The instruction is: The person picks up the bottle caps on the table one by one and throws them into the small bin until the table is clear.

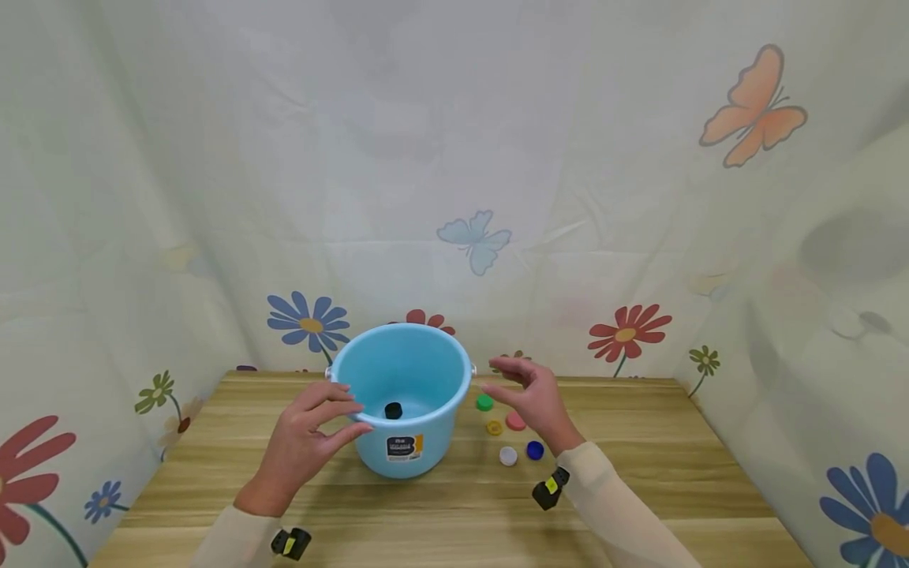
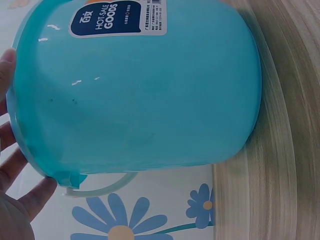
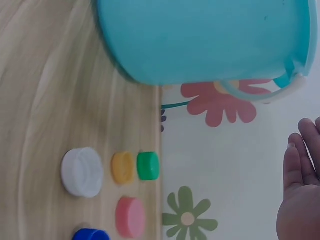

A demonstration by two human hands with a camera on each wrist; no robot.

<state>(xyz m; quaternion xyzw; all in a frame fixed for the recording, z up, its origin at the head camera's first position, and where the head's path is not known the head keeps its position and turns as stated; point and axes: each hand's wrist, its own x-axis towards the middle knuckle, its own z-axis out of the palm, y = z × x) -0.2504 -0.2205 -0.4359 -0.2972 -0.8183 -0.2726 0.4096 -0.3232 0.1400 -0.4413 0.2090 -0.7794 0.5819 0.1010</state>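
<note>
Five caps point(image 1: 515, 421) on table point(image 1: 426, 521), right of bucket point(image 1: 440, 438); black cap point(image 1: 393, 410) inside. Your left hand point(image 1: 301, 434) at rim, fingers extended; right hand point(image 1: 536, 398) empty, fingers parted. Seemingly collecting caps; next calls for lowering, pinching one.

the head view looks forward and down, wide enough for the left hand point(image 1: 305, 432), right hand point(image 1: 531, 396), bucket point(image 1: 439, 443), tabletop point(image 1: 653, 465) and the curtain point(image 1: 383, 158) behind. the left wrist view faces the bucket's labelled wall up close, turned sideways, tabletop at its right. the right wrist view, also sideways, has tabletop at its left and 5 caps point(image 3: 83, 171) near. all 3 share the bucket; head and right wrist also share the caps.
</note>
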